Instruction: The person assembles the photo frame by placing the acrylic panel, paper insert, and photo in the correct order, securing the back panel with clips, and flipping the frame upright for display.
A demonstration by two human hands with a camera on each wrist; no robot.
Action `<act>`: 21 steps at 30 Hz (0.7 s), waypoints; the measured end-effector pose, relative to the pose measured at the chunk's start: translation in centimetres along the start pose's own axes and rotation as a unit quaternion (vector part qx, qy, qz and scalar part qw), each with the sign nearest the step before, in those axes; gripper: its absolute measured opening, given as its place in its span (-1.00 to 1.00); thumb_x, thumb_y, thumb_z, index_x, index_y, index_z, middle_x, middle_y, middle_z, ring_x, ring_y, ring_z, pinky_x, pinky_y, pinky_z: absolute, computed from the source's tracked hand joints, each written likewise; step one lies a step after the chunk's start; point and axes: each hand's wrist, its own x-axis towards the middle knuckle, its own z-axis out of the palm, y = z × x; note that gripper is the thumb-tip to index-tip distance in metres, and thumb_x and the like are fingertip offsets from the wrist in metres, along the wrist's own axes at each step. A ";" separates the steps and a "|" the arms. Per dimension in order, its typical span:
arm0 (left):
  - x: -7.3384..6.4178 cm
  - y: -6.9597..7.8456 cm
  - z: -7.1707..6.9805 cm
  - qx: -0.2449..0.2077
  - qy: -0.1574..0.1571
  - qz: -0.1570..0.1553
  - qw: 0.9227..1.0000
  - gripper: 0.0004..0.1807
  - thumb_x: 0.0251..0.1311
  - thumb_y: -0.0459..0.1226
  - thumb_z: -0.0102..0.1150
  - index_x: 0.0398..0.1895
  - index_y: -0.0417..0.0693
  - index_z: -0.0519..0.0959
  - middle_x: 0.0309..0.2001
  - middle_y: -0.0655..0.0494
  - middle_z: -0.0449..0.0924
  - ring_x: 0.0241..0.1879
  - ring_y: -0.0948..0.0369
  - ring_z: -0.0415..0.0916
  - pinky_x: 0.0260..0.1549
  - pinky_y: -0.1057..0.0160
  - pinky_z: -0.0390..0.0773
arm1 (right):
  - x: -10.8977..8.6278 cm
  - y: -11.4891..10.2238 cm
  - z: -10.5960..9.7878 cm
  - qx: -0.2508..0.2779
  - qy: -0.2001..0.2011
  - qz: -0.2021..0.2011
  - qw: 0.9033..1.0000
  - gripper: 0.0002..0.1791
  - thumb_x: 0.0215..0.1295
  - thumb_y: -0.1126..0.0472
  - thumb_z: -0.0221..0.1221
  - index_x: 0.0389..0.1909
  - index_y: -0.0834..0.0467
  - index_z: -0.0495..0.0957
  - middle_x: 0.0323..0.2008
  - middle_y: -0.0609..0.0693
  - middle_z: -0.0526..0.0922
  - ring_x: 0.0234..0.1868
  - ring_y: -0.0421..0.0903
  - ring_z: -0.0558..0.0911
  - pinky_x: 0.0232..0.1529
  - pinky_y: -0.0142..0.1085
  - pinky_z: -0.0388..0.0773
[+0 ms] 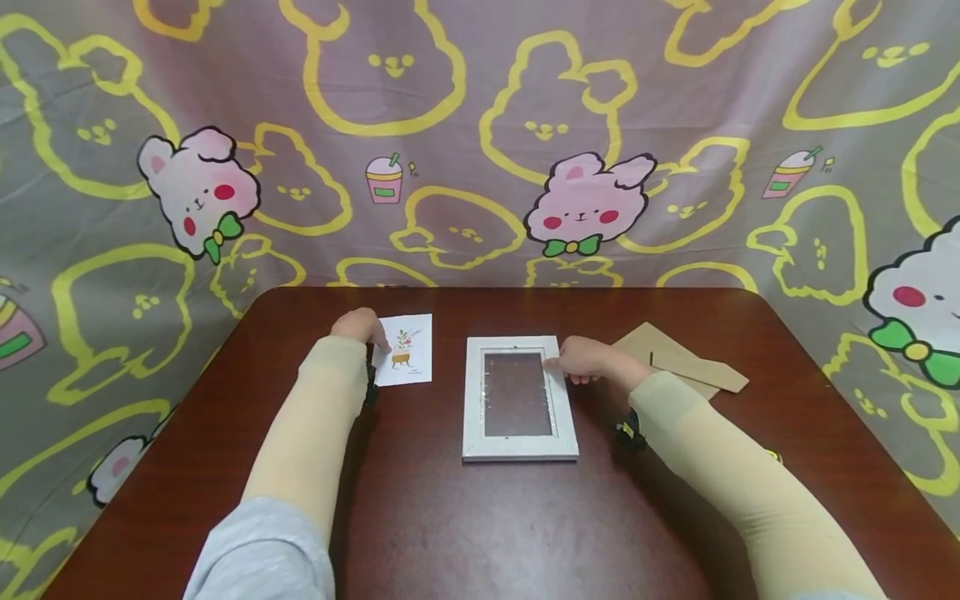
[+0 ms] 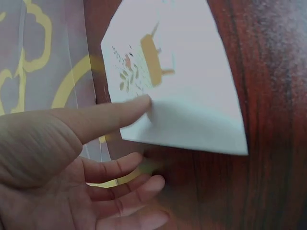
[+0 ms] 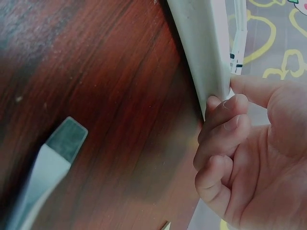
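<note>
A white picture frame [image 1: 472, 400] lies flat on the table, with a clear pane [image 1: 516, 392] in its opening. My right hand [image 1: 587, 358] grips its right side, thumb over the top and curled fingers against the outer edge [image 3: 204, 52]. To the left lies a white card [image 1: 418, 342] printed with a potted plant on an orange stand. My left hand [image 1: 363, 327] is at the card's left edge. In the left wrist view the straight thumb [image 2: 120, 115] rests on the card's face, while the other fingers [image 2: 127, 191] hang loosely curled beside it.
A brown backing board [image 1: 656, 342] with a stand leg [image 1: 712, 371] lies right of the frame, partly behind my right arm. A pale object with a flat grey tip [image 3: 67, 141] lies on the table in the right wrist view. A patterned curtain [image 1: 450, 167] hangs behind the table.
</note>
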 end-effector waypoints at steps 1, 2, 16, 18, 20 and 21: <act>0.1 0.0 0.0 0.002 0.001 -0.003 1.000 -0.44 0.05 -0.21 0.41 0.06 -0.38 0.52 0.02 -0.24 0.53 -0.09 -0.04 0.45 0.01 0.02 0.47 | 0.0 0.0 0.0 0.001 0.000 0.000 1.000 -0.46 0.41 -0.05 0.08 -0.77 0.13 0.41 -0.79 -0.07 0.40 -0.75 -0.19 0.37 -0.69 -0.36 0.31; 0.1 0.1 -0.1 0.002 0.001 -0.005 1.000 -0.46 0.05 -0.24 0.41 0.06 -0.38 0.53 0.02 -0.24 0.53 -0.09 -0.04 0.45 0.00 0.02 0.48 | -0.1 0.1 0.1 0.001 0.001 -0.002 1.000 -0.46 0.41 -0.04 0.08 -0.77 0.13 0.40 -0.79 -0.08 0.40 -0.75 -0.20 0.37 -0.69 -0.36 0.31; -0.7 0.3 0.1 -0.037 0.022 -0.016 0.999 -0.38 0.02 -0.17 0.46 0.06 -0.42 0.52 0.03 -0.26 0.52 -0.17 0.02 0.41 -0.07 0.06 0.52 | 0.0 0.6 0.4 0.004 0.006 -0.006 1.000 -0.46 0.41 -0.05 0.08 -0.76 0.12 0.40 -0.79 -0.08 0.40 -0.76 -0.21 0.37 -0.70 -0.38 0.31; -0.8 0.3 0.2 -0.056 0.027 -0.016 0.998 -0.39 0.01 -0.20 0.46 0.06 -0.42 0.51 0.02 -0.27 0.52 -0.20 0.03 0.41 -0.09 0.06 0.53 | 0.0 0.7 0.3 0.003 0.006 -0.009 1.000 -0.47 0.41 -0.04 0.08 -0.76 0.12 0.41 -0.80 -0.08 0.41 -0.76 -0.21 0.37 -0.71 -0.38 0.31; -0.8 0.3 0.3 -0.068 0.032 -0.013 0.997 -0.42 0.02 -0.22 0.44 0.05 -0.43 0.52 0.02 -0.27 0.53 -0.22 0.03 0.41 -0.12 0.05 0.54 | 0.0 0.7 0.2 0.003 0.005 -0.011 1.000 -0.47 0.41 -0.04 0.08 -0.75 0.13 0.43 -0.79 -0.08 0.41 -0.77 -0.21 0.37 -0.71 -0.38 0.31; -0.7 0.3 0.3 -0.072 0.034 -0.013 0.997 -0.43 0.02 -0.23 0.44 0.04 -0.43 0.52 0.01 -0.27 0.53 -0.23 0.03 0.42 -0.13 0.05 0.55 | 0.0 0.8 0.2 0.003 0.005 -0.011 1.000 -0.47 0.41 -0.04 0.08 -0.74 0.14 0.44 -0.79 -0.08 0.41 -0.76 -0.21 0.37 -0.71 -0.38 0.30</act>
